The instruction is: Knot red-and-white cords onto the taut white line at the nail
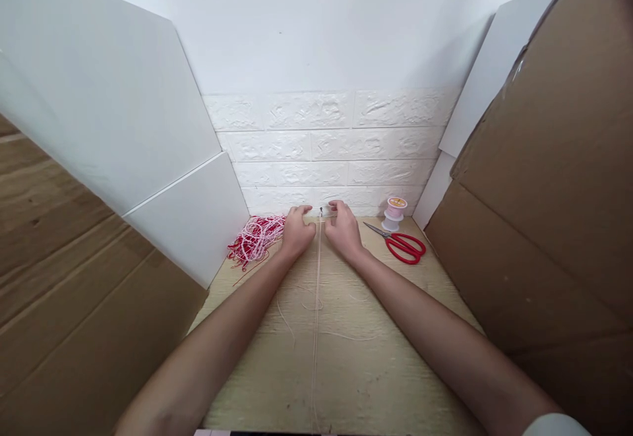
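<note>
Pale cords [317,311] run straight down the middle of the board from a small dark hook or pin [321,210] at the foot of the wall. My left hand [298,230] is just left of the cords' far end, and my right hand [343,230] mirrors it on the right. A short pale strand crosses the cords between my thumbs. Both hands have curled fingers and appear closed on this thin cord, with the index fingers raised toward the hook. The exact grip is too small to make out.
A heap of red and pink-white cords [257,238] lies at the back left. Red-handled scissors [403,246] and stacked thread spools [394,213] are at the back right. Loose thread pieces [351,337] lie on the board. Cardboard [544,179] walls both sides.
</note>
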A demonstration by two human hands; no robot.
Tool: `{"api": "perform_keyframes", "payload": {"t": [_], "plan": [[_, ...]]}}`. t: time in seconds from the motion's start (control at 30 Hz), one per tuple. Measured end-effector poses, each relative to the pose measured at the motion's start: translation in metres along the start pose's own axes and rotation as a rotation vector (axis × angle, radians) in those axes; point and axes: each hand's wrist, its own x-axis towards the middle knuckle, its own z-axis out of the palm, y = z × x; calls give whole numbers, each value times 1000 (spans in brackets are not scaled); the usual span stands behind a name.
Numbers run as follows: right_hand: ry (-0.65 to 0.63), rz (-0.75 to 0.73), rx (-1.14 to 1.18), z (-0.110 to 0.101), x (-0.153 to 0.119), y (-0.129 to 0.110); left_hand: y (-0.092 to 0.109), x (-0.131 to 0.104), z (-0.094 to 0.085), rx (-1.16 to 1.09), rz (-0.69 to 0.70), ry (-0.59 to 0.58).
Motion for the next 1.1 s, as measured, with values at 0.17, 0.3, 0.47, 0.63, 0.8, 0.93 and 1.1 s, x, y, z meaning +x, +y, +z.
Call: {"api": "perform_keyframes", "payload": {"t": [0.17, 0.3, 0.47, 0.63, 0.8, 0.93, 1.1], "plan": [[-203, 317, 100, 11, 20, 0, 1, 17, 12, -214, -293, -192], [-151, 280, 141, 20, 23, 11, 0, 18, 16, -170, -266, -161], [-153, 174, 149, 26, 15, 19, 2, 9, 11, -116, -145, -106], [-164, 122, 129, 24, 14, 18, 6, 6, 8, -33, -61, -115], [-153, 91, 115, 24, 13, 19, 1, 5, 12, 4, -23, -110], [-124, 87, 82, 25, 13, 21, -5, 7, 16, 50, -10, -77], [-55, 136, 67, 28, 15, 26, -9, 10, 18, 72, -15, -37]]}}
